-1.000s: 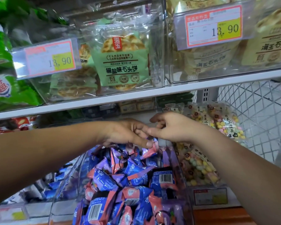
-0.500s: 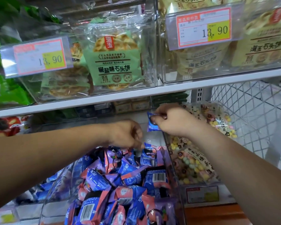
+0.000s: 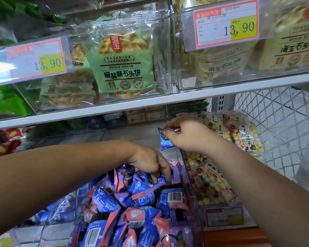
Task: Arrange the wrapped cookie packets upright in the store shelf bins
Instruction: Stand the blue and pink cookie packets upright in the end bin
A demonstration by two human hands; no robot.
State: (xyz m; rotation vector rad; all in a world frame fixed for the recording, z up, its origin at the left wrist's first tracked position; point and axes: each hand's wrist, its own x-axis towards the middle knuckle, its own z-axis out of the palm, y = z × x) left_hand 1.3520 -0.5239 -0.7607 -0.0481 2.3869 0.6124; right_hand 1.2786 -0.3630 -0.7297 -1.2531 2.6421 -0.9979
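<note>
Small blue wrapped cookie packet [image 3: 165,141], pinched by its top seam in my right grip [image 3: 187,134], hangs roughly upright above the back of the clear plastic bin [image 3: 194,202], apart from the heap. My left grip [image 3: 150,163] has its fingertips buried in the loose pile of blue, pink and purple packets [image 3: 132,202]; whether it pinches one I cannot tell. To seat this packet well, I judge the left should part a slot, then the right lower it seam-up against a neighbour. White shelf board [image 3: 150,104] sits close overhead. A bin of pastel ball snacks [image 3: 209,179] adjoins on the right, with white wire mesh [image 3: 284,113] beyond.
</note>
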